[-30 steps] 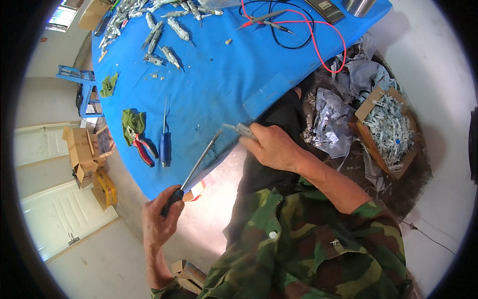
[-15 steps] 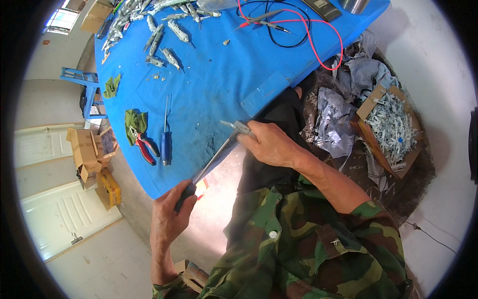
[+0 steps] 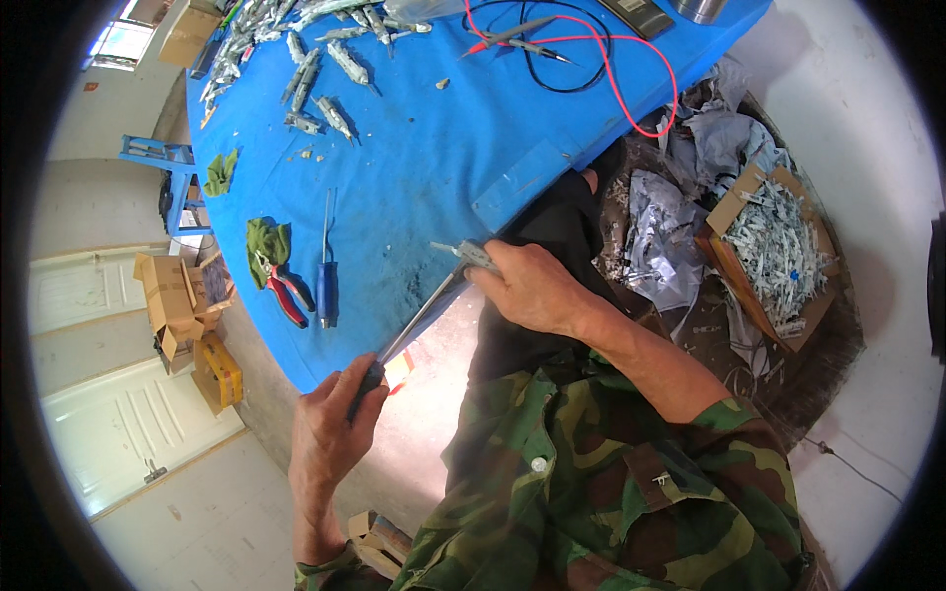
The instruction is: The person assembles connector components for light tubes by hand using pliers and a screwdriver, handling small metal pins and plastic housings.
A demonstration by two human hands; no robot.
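My left hand [image 3: 327, 424] is wrapped round the dark handle of a long-shafted screwdriver [image 3: 420, 317]. The shaft slants up and to the right along the table's near edge. Its tip meets a small, slim grey part [image 3: 475, 255], pinched between the thumb and fingers of my right hand [image 3: 540, 286]; the exact contact is too small to make out. On the blue-covered table [image 3: 414, 177], left of my hands, lie a blue-handled screwdriver [image 3: 328, 286] and red-handled pliers [image 3: 288, 297], whose jaws rest against a green cloth [image 3: 268, 241].
Several similar grey parts [image 3: 347, 64] are heaped at the far left of the table. A red test lead [image 3: 611, 69] loops at the far right, near a dark meter-like device [image 3: 639, 18]. Right of the table, a carton of pale scraps [image 3: 778, 256] stands beside grey plastic bags [image 3: 658, 236].
Both hands have shifted very slightly left, with the screwdriver and grey part still held together. The things on the table lie as before.
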